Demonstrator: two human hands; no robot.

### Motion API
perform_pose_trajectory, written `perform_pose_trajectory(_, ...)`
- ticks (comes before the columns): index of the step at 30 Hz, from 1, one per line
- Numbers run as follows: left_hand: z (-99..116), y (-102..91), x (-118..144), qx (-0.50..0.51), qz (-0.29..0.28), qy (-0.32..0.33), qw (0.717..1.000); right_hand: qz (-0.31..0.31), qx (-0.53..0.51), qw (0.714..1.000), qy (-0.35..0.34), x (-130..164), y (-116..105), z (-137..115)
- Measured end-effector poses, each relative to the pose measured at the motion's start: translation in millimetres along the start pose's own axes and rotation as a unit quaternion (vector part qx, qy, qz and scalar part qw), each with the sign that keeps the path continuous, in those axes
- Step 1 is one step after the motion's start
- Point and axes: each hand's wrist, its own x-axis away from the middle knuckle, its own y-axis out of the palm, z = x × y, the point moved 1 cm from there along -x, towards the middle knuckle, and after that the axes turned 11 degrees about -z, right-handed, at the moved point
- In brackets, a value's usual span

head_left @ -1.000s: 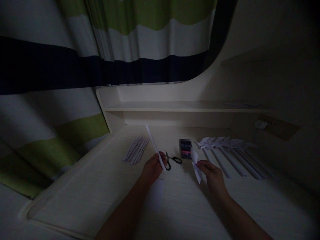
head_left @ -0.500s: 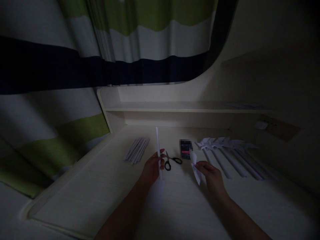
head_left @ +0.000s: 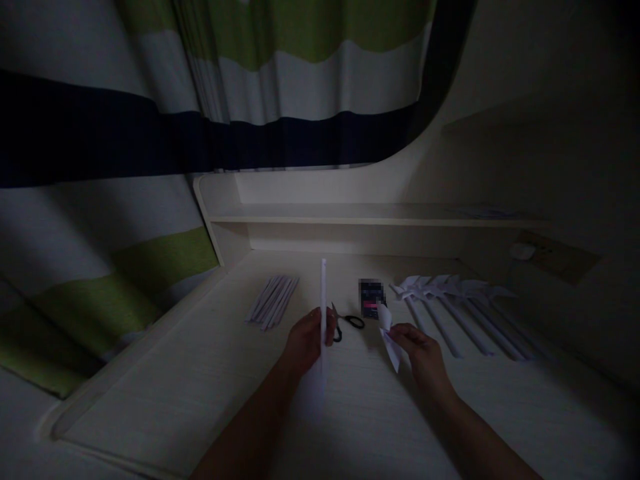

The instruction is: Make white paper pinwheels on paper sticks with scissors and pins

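Observation:
My left hand (head_left: 306, 341) is closed around a thin white rolled paper stick (head_left: 323, 287), held nearly upright. In my right hand (head_left: 417, 347) a folded white paper pinwheel head (head_left: 389, 340) is pinched between thumb and fingers. The two pieces are apart. Scissors (head_left: 353, 321) with black handles lie on the desk just beyond my left hand, which partly hides one handle loop. Past the pinwheel head lies a phone (head_left: 370, 297), its screen partly blurred.
Several paper pinwheels on sticks (head_left: 453, 313) lie in a row at the right. A bundle of paper sticks (head_left: 273, 301) rests on the desk (head_left: 200, 373) at the left. Behind runs a shelf (head_left: 340, 215), with a striped curtain (head_left: 300, 87) above. Cardboard (head_left: 565, 257) is at the right wall.
My left hand has shifted slightly right and turned the stick more upright, now covering part of the scissors. My right hand with the pinwheel head has barely moved.

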Motion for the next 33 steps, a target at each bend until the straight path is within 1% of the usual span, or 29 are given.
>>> perform_pose_trajectory(3,-1,1.3,-1,0.018,-0.007,-0.016,1.000,-0.013,0.019,1.000,-0.007,-1,-3,4)
perform_pose_trajectory(6,-1,2.1,-2,0.017,0.000,-0.024,1.000,-0.014,0.047,0.999,-0.024,-2,-6,7)
perform_pose_trajectory(8,-2,2.3,-2,0.009,-0.003,-0.036,0.999,-0.020,0.069,0.996,-0.048,-2,-7,8)
perform_pose_trajectory(11,-4,2.7,-1,-0.006,-0.022,-0.058,0.998,-0.033,0.102,0.991,-0.083,-1,-7,7)
perform_pose_trajectory(17,-8,8.8,2,-0.037,-0.030,-0.041,0.998,-0.058,0.149,0.972,-0.173,8,-4,-2)
perform_pose_trajectory(19,-12,12.9,3,-0.032,-0.036,-0.064,0.997,-0.065,0.159,0.964,-0.203,12,-3,-6)
perform_pose_trajectory(22,-20,19.1,4,-0.018,-0.038,-0.120,0.992,-0.067,0.164,0.956,-0.235,17,-2,-12)
perform_pose_trajectory(24,-26,23.0,6,-0.022,-0.037,-0.153,0.987,-0.067,0.171,0.952,-0.247,19,-2,-14)
perform_pose_trajectory(26,-31,26.7,8,-0.042,-0.042,-0.170,0.984,-0.067,0.184,0.947,-0.253,21,-1,-16)
perform_pose_trajectory(29,-37,31.6,10,-0.076,-0.052,-0.176,0.980,-0.065,0.206,0.944,-0.250,22,-1,-17)
perform_pose_trajectory(33,-40,36.5,12,-0.084,-0.037,-0.170,0.981,-0.062,0.227,0.939,-0.250,21,-2,-15)
